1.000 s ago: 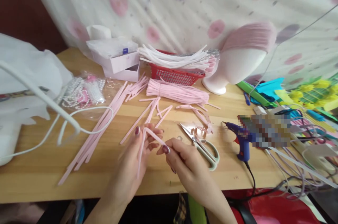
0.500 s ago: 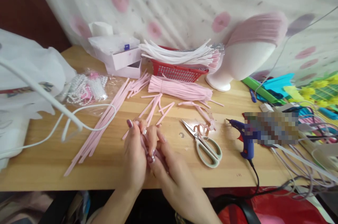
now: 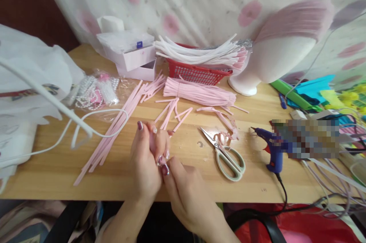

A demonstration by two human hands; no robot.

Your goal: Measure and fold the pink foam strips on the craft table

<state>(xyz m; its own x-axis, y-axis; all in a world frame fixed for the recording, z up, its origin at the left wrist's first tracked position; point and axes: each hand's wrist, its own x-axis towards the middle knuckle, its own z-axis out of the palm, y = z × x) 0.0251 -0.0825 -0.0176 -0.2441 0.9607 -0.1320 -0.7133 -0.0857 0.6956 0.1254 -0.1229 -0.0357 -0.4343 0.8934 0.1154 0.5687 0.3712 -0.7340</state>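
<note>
My left hand point(image 3: 145, 166) is closed round a pink pipe cleaner point(image 3: 153, 143), mostly hidden by the fingers. Pressed against those fingertips, my right hand point(image 3: 187, 187) pinches the same pink piece with thumb and forefinger. Both hands are held above the front part of the table. Beyond them lie short pink pipe cleaner pieces point(image 3: 169, 113), some of them bent. Long pink pipe cleaners point(image 3: 114, 132) stretch diagonally to the left. Scissors point(image 3: 216, 145) with pale green handles rest to the right, beside a thin pink ribbon point(image 3: 227, 121).
A tied pink pipe cleaner bundle point(image 3: 200, 93) lies before a red basket point(image 3: 197, 74) of white stems. A foam head point(image 3: 283, 58) stands at back right. A blue glue gun point(image 3: 275, 159) and cords are at right. A white cable point(image 3: 51, 92) crosses the left, near bagged beads point(image 3: 95, 92).
My right hand's fingers have curled in more tightly, and it has drawn closer to my left fingertips. The view has shifted slightly, so the table things appear a little further right.
</note>
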